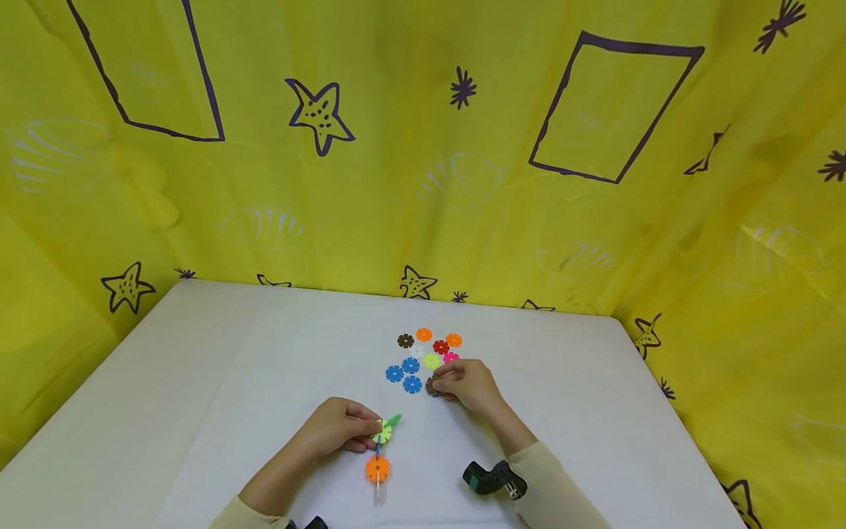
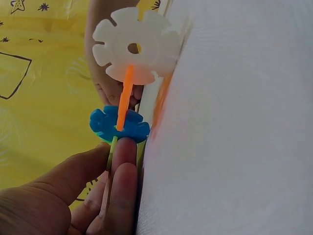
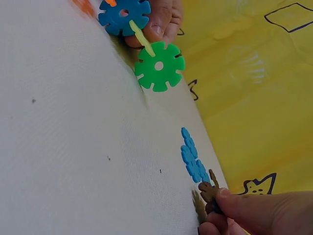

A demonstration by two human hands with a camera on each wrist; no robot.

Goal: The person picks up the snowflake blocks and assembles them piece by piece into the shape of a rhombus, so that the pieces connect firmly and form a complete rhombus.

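Partial disc assembly [image 1: 381, 441], with yellow-green, green, blue, orange and white discs already slotted together, is pinched in left hand [image 1: 337, 427] just above white table [image 1: 198, 382]. Right hand [image 1: 468, 385] pinches a brown disc [image 1: 432, 387] at the edge of the loose pile [image 1: 423, 356]. Roughly nine discs are unattached, so it looks under halfway.

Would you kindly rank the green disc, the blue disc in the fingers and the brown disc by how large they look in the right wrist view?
1. Green disc
2. Blue disc, nearly as large, cut by the frame edge
3. Brown disc, seen edge-on and partly covered by the right hand, so its rank is unsure
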